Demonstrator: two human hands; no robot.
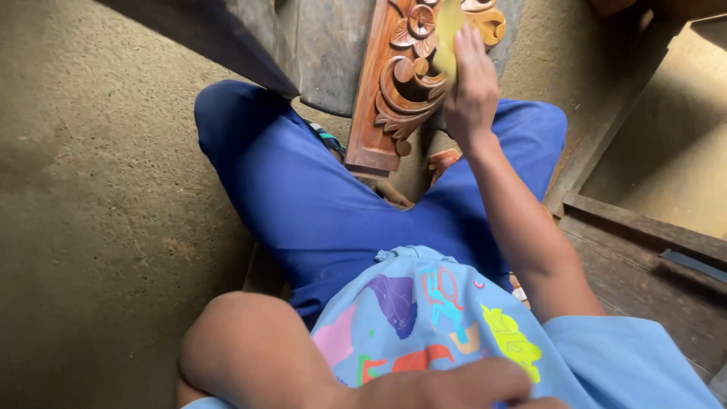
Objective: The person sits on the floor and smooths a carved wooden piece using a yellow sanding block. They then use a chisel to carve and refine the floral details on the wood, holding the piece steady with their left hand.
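Bare packed-earth floor point(98, 212), dusty brown, fills the left side; rough grey wooden planks point(326, 45) lie at the top, dark timber beams point(644, 227) and a lower sunlit patch of ground at the right. The person sits low, legs apart in blue trousers point(318, 204), light blue printed shirt point(447, 326) at the bottom of the view. A carved wooden panel point(397, 91), reddish-brown with scroll and flower relief, stands tilted between the knees, its lower end near the feet, upper end running out of the top edge. Right hand point(471, 87) reaches forward with the arm extended, wrist straight, fingers pressed flat on a yellowish sheet, probably sandpaper point(448, 30), held against the carving's right side. Left hand point(447, 386) sits close to the body at the bottom edge, lying across the shirt front, elbow bent out to the left; only partly visible, so cannot tell if it grips anything or lies loose.
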